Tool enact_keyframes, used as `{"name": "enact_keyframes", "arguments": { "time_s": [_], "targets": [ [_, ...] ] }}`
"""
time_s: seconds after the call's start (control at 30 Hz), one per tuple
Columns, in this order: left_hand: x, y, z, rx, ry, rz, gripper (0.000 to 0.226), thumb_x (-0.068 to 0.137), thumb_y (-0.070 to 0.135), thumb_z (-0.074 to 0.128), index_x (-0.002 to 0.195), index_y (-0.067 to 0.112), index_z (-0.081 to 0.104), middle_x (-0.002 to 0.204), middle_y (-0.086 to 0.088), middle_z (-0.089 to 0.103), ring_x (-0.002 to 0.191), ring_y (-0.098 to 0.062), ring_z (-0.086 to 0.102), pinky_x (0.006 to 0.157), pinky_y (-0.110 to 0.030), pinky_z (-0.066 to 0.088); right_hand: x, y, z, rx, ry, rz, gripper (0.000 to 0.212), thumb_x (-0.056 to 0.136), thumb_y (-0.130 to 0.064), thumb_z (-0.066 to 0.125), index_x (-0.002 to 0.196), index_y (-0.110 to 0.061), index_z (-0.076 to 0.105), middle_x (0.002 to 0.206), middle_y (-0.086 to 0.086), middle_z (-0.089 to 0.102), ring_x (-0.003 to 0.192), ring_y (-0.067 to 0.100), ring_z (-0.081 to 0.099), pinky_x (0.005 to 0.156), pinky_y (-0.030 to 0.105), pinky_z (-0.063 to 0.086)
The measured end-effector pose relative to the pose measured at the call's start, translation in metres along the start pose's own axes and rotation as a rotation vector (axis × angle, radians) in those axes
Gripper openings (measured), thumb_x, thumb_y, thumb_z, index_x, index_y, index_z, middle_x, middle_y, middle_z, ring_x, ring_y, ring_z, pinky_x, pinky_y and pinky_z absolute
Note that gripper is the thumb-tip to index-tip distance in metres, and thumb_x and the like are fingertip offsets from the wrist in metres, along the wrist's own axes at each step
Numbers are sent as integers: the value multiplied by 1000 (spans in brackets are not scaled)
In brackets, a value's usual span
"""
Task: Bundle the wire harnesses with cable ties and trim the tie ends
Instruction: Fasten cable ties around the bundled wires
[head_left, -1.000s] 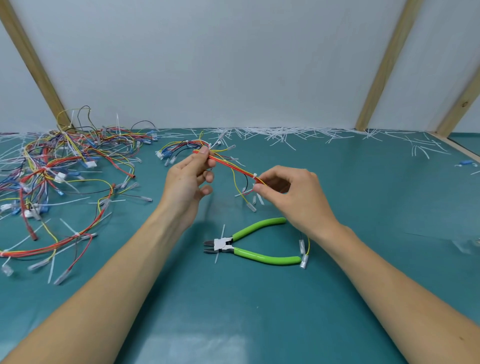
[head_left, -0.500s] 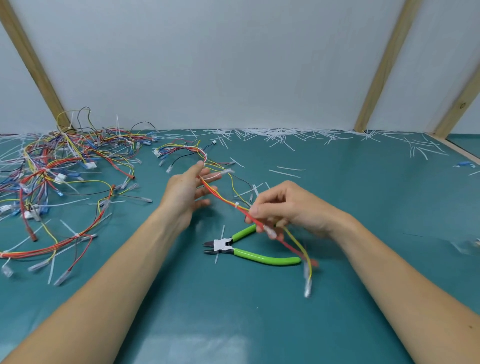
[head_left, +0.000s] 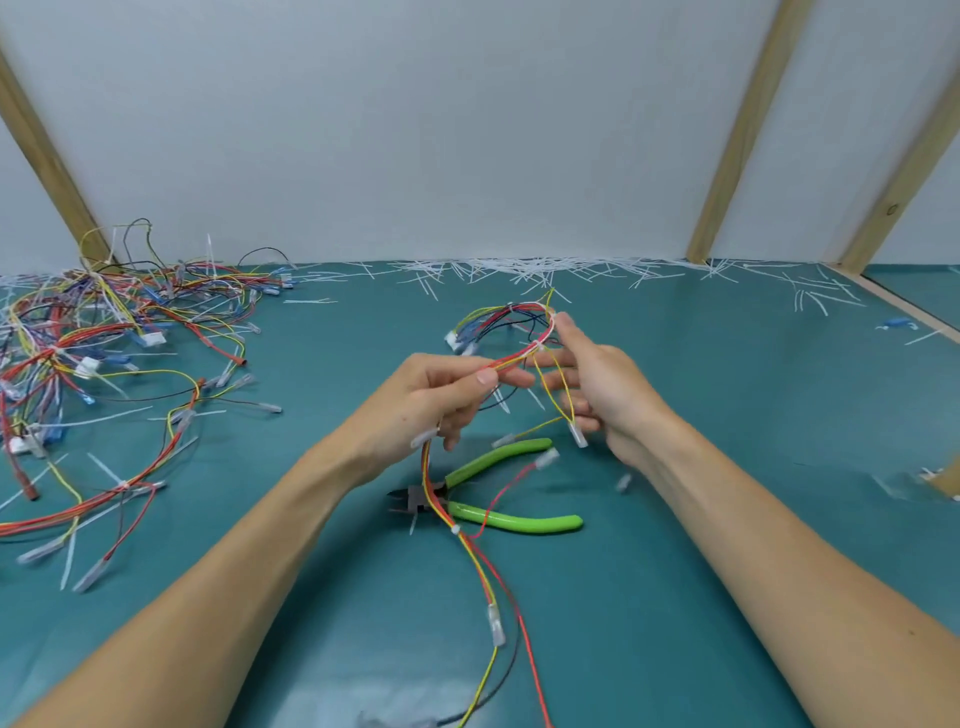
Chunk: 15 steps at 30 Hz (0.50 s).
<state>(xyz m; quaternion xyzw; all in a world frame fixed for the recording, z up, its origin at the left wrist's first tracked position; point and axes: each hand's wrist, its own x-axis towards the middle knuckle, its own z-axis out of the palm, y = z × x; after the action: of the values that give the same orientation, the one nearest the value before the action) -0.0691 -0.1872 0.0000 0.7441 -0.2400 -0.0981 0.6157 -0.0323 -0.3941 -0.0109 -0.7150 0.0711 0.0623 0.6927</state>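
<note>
Two hands work above the teal table (head_left: 727, 415) in the single head view, and we hold one wire harness (head_left: 519, 353) between us. Our left hand (head_left: 436, 400) pinches the red and yellow wires between thumb and forefinger, other fingers curled under. From that pinch the harness arcs up and right into a loop of red, blue, black and yellow wires near the right hand's fingertips. Our right hand (head_left: 597, 389) is spread, fingers straight and slightly apart, fingertips at the loop; we cannot tell if they actually touch it. A yellow wire hangs in front of the right palm with a clear connector (head_left: 577, 434) at its end.

Below the left hand the harness drops down across the cutters (head_left: 488, 499), which lie flat on the table, green handles apart and pointing right, jaws pointing left. A small white cable tie (head_left: 456, 530) wraps the wires just below the cutters. Lower strands run on toward the near edge, one ending in a clear connector.

Far left, a big pile of harnesses (head_left: 104, 353) sprawls on the table, well apart from our hands. White trimmed tie ends (head_left: 545, 270) litter the table's back edge along the white wall (head_left: 467, 130). Wooden struts (head_left: 743, 130) lean against that wall.
</note>
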Motion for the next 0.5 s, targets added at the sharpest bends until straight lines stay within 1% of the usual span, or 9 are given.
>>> {"name": "enact_keyframes", "arguments": {
  "time_s": [0.1,0.17,0.2,0.27,0.3,0.33,0.37,0.43,0.5],
  "targets": [
    [-2,-1,0,106,-24,-45,31,102,35,53,117,22,75,62,2,24,57,-19,26,55,-33,36,2,-3,-4,149,-81,-2,49,102,-57,51,96,-15,75,61,-9,46,39,4,22,33,17,16],
    [-1,-4,3,202,31,-21,25,103,29,55,118,24,74,60,8,36,55,-21,32,55,-33,37,2,-4,-7,180,-99,-15,37,104,-46,54,95,-15,71,60,-10,41,40,3,20,34,16,15],
    [-1,-6,5,231,91,9,22,101,24,58,118,25,73,65,13,46,53,-16,38,53,-28,39,2,-4,-7,194,-88,-21,31,105,-40,54,93,-16,69,61,-10,40,40,2,21,34,16,15],
    [4,-11,6,188,242,19,28,95,15,67,121,28,66,92,10,60,53,-10,48,51,-22,40,4,-2,-7,245,-34,-51,28,108,-32,51,89,-16,64,60,-10,41,40,2,22,34,15,16],
    [5,-13,5,132,298,-17,34,93,14,71,122,29,62,103,6,61,54,-11,53,50,-23,42,6,-1,-8,259,0,-80,28,109,-29,48,89,-16,62,60,-9,42,40,2,24,35,16,17],
    [5,-13,4,86,314,-72,38,90,17,73,124,29,60,108,3,63,55,-13,55,48,-25,42,8,0,-8,258,39,-109,28,110,-27,45,89,-17,60,61,-9,41,39,2,25,35,16,18],
    [5,-12,3,58,275,-132,38,88,25,74,124,28,60,106,3,67,54,-14,54,47,-25,41,11,0,-8,251,83,-136,28,110,-25,43,89,-16,59,62,-8,41,39,2,26,35,16,20],
    [4,-9,5,46,91,-226,36,84,43,69,117,27,69,91,5,71,48,-14,45,45,-22,34,17,0,-11,259,171,-181,27,109,-22,41,89,-16,58,64,-6,41,39,3,28,36,17,22],
    [4,0,12,64,-81,-271,37,84,51,65,110,27,75,77,5,67,47,-14,34,44,-20,28,25,-2,-18,302,237,-195,30,110,-21,38,87,-16,57,65,-4,39,40,4,28,36,18,23]
  ]
}}
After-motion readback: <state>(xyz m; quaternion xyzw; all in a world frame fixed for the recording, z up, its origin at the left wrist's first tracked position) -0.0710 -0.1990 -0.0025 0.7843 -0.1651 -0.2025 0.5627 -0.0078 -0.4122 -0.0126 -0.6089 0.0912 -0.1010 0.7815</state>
